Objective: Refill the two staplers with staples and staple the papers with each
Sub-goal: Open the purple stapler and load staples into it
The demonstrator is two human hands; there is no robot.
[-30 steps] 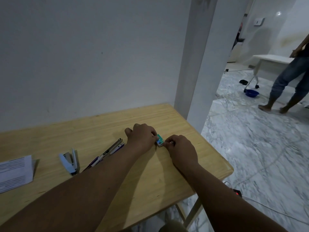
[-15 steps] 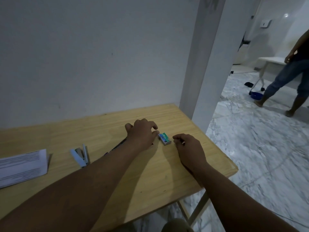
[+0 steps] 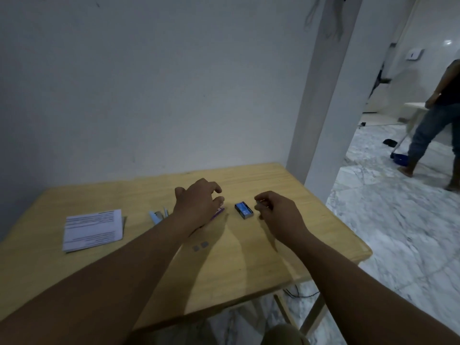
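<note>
A small blue staple box (image 3: 244, 210) lies on the wooden table (image 3: 249, 265) between my hands, touching neither. My left hand (image 3: 196, 202) hovers with its fingers spread over a purple stapler (image 3: 219, 211), which is mostly hidden under the hand and arm; only its tip shows. My right hand (image 3: 276, 212), to the right of the box, pinches a small grey strip of staples (image 3: 261, 201) between thumb and fingers. A light blue stapler (image 3: 156, 216) lies left of my left forearm. A stack of printed papers (image 3: 93, 229) lies further left.
Two small grey squares (image 3: 200, 246) lie on the table near my left forearm. A wall stands behind the table and a white pillar (image 3: 321, 120) at its far right corner. Another person (image 3: 433, 120) stands on the marble floor beyond, beside a white table.
Both hands have come off the staple box, which now lies on the table. My right hand has drawn back to the right with a small strip pinched in it. My left hand's fingers have spread.
</note>
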